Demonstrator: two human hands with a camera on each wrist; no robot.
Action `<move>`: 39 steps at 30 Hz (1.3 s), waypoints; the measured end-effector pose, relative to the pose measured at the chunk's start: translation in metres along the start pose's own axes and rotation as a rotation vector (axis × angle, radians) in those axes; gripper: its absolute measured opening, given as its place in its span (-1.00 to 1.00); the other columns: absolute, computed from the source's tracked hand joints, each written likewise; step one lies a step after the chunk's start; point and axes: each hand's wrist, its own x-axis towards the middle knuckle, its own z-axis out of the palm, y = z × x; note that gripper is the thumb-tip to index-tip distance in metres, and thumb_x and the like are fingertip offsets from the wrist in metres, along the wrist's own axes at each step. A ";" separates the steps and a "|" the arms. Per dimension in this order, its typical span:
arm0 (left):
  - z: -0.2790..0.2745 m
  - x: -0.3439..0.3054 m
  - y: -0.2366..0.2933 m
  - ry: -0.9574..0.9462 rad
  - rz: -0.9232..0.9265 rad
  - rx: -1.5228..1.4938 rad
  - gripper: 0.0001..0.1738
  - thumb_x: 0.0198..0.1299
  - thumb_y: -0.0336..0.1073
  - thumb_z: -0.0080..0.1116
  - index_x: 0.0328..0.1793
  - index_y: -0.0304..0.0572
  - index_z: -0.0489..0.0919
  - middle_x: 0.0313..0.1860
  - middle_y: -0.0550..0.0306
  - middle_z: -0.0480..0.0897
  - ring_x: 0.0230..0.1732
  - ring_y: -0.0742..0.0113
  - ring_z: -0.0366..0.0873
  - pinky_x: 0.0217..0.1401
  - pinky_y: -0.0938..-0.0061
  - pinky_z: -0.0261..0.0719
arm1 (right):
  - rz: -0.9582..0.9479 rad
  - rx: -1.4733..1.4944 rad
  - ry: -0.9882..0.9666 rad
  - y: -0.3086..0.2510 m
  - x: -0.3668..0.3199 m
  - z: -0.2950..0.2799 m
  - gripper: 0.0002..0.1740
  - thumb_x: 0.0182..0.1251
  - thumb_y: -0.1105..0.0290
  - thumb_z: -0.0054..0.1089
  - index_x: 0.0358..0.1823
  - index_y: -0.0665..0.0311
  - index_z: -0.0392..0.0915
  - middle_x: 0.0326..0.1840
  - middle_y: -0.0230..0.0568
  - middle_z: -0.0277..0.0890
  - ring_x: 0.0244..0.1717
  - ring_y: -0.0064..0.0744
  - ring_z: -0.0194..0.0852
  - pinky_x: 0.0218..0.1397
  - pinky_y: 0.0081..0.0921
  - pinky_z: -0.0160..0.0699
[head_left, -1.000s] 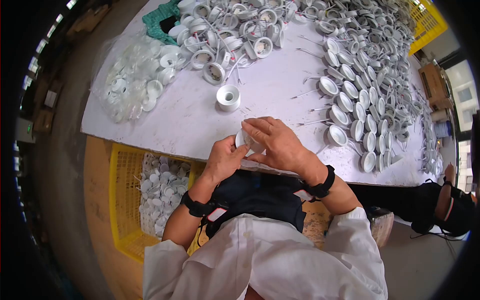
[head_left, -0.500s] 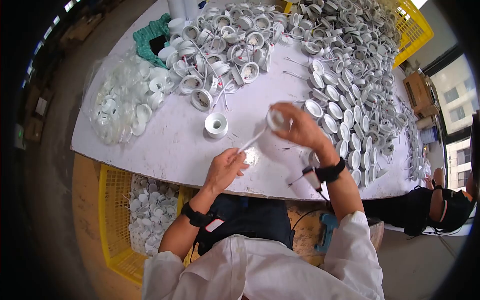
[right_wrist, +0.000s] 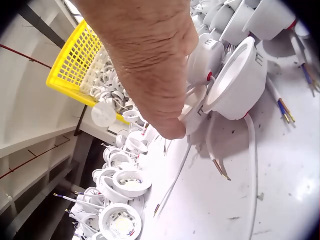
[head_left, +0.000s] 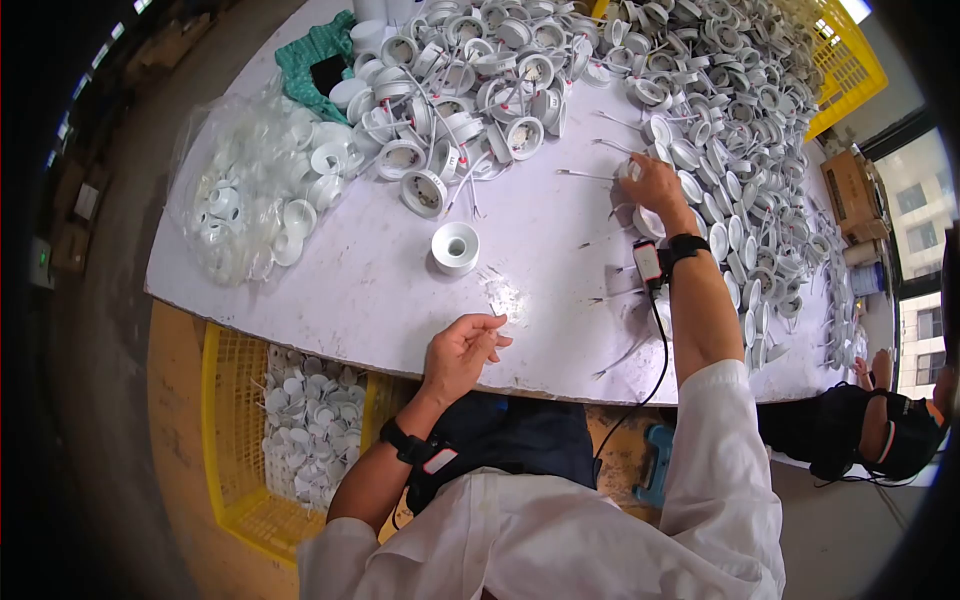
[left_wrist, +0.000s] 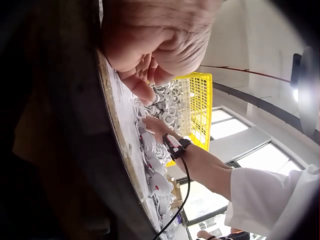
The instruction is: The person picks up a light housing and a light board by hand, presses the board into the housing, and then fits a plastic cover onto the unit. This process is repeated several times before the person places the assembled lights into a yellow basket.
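Note:
My right hand [head_left: 655,188] is at the near-left edge of the rows of white downlight housings [head_left: 718,195]. Its thumb and fingers grip one white downlight housing [right_wrist: 194,111], whose cable hangs down to the tabletop. Another housing [right_wrist: 237,80] with a white cable stands close beside it in the right wrist view. My left hand [head_left: 464,354] hovers by the table's front edge, fingers loosely bent, with nothing in them. A white round cup-shaped piece with a centre hole [head_left: 456,250] stands on the table beyond the left hand.
Loose cabled housings [head_left: 460,95] pile up at the back. A clear plastic bag [head_left: 260,190] of white parts lies at the left, near a green wrap [head_left: 310,65]. Below the edge is a yellow crate [head_left: 225,430] with white discs; another yellow crate [head_left: 848,75] stands far right.
My hands were together over a white piece at the table's front; the right hand then carried the housing away rightward to the rows. Its cable slipped out of my left hand, which stayed near the edge.

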 end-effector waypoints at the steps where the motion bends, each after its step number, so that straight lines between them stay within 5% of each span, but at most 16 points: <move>1: 0.000 -0.001 0.000 -0.013 0.000 -0.002 -0.79 0.33 -0.42 -0.05 0.00 -0.41 0.47 -0.01 -0.04 0.61 -0.14 0.32 0.63 -0.28 0.62 0.53 | -0.008 0.028 0.000 0.001 0.000 0.000 -0.30 -0.06 0.00 0.18 0.19 0.09 0.45 0.16 -0.03 0.43 0.23 -0.02 0.30 0.28 -0.19 0.27; 6: -0.001 -0.004 -0.004 -0.013 -0.008 -0.018 -0.79 0.32 -0.44 -0.05 0.01 -0.40 0.47 -0.01 -0.03 0.61 -0.15 0.32 0.63 -0.26 0.62 0.53 | -0.015 -0.035 0.049 -0.011 -0.007 -0.014 -0.35 -0.01 0.00 0.21 0.13 0.14 0.50 0.15 -0.03 0.45 0.22 -0.03 0.33 0.26 -0.23 0.30; 9: 0.000 -0.002 -0.006 -0.007 -0.004 -0.058 -0.79 0.32 -0.44 -0.04 0.00 -0.40 0.47 -0.02 -0.02 0.61 -0.16 0.32 0.63 -0.25 0.63 0.52 | -0.132 -0.091 0.286 -0.026 -0.001 -0.018 -0.41 0.04 0.02 0.22 0.10 0.17 0.52 0.06 -0.03 0.52 0.10 -0.04 0.45 0.18 -0.28 0.39; 12: 0.001 0.000 -0.005 -0.013 -0.012 -0.053 -0.79 0.31 -0.44 -0.03 0.00 -0.40 0.48 -0.04 -0.01 0.62 -0.17 0.33 0.63 -0.25 0.63 0.52 | -0.030 0.347 0.193 -0.075 0.003 -0.023 -0.47 0.09 0.04 0.22 0.05 0.18 0.55 -0.11 -0.03 0.60 -0.08 -0.03 0.57 0.04 -0.30 0.50; 19: 0.002 -0.007 -0.006 0.052 0.042 -0.026 -0.79 0.30 -0.45 -0.04 -0.01 -0.38 0.51 -0.17 0.03 0.67 -0.20 0.39 0.66 -0.31 0.64 0.56 | 0.071 0.556 0.287 -0.119 0.057 0.015 -0.44 0.00 0.04 0.25 -0.05 0.31 0.59 -0.13 0.02 0.60 -0.08 -0.10 0.59 0.04 -0.36 0.50; 22: 0.002 -0.003 -0.001 0.060 0.036 -0.031 -0.80 0.30 -0.46 -0.05 -0.01 -0.41 0.50 -0.10 -0.02 0.64 -0.22 0.39 0.63 -0.26 0.61 0.56 | 0.125 0.619 0.326 -0.126 0.068 0.018 -0.64 -0.04 0.14 0.20 -0.33 0.28 0.66 -0.36 -0.05 0.64 -0.25 -0.11 0.63 -0.08 -0.33 0.54; 25: 0.002 -0.008 -0.006 0.034 0.010 -0.034 -0.79 0.32 -0.45 -0.07 -0.01 -0.42 0.48 -0.03 -0.06 0.61 -0.22 0.40 0.61 -0.22 0.59 0.55 | 0.094 0.652 0.406 -0.123 0.072 0.022 -0.70 -0.04 0.19 0.17 -0.38 0.26 0.65 -0.42 -0.08 0.63 -0.31 -0.12 0.62 -0.12 -0.31 0.54; 29: 0.003 -0.004 -0.003 0.036 0.025 0.008 -0.79 0.32 -0.45 -0.07 -0.01 -0.41 0.49 -0.01 -0.05 0.61 -0.21 0.38 0.62 -0.25 0.60 0.54 | 0.032 0.775 0.313 -0.116 0.079 0.027 -0.70 -0.03 0.21 0.17 -0.34 0.27 0.65 -0.40 -0.10 0.64 -0.30 -0.13 0.62 -0.14 -0.35 0.55; 31: 0.005 -0.003 -0.003 0.017 0.028 0.012 -0.80 0.32 -0.45 -0.07 -0.01 -0.40 0.49 -0.02 -0.04 0.61 -0.20 0.36 0.62 -0.27 0.60 0.54 | 0.105 0.763 0.243 -0.125 0.072 0.020 -0.47 -0.06 0.04 0.29 -0.08 0.20 0.58 -0.26 -0.10 0.64 -0.17 -0.09 0.61 -0.04 -0.35 0.54; 33: 0.006 -0.002 -0.003 0.046 -0.003 -0.010 -0.80 0.31 -0.46 -0.06 -0.01 -0.40 0.49 -0.01 -0.05 0.61 -0.20 0.36 0.62 -0.28 0.60 0.54 | 0.228 0.497 0.259 -0.144 0.058 0.001 -0.43 -0.09 -0.02 0.33 -0.08 0.18 0.55 -0.14 -0.07 0.61 -0.07 -0.08 0.57 0.02 -0.29 0.50; 39: 0.008 -0.004 -0.006 0.099 0.021 -0.060 -0.82 0.29 -0.49 -0.08 -0.05 -0.43 0.48 -0.02 -0.10 0.60 -0.24 0.36 0.61 -0.30 0.60 0.53 | 0.393 0.521 0.204 -0.154 0.051 0.001 -0.48 -0.05 0.06 0.30 -0.10 0.21 0.47 -0.10 -0.03 0.58 -0.01 -0.03 0.54 0.03 -0.21 0.49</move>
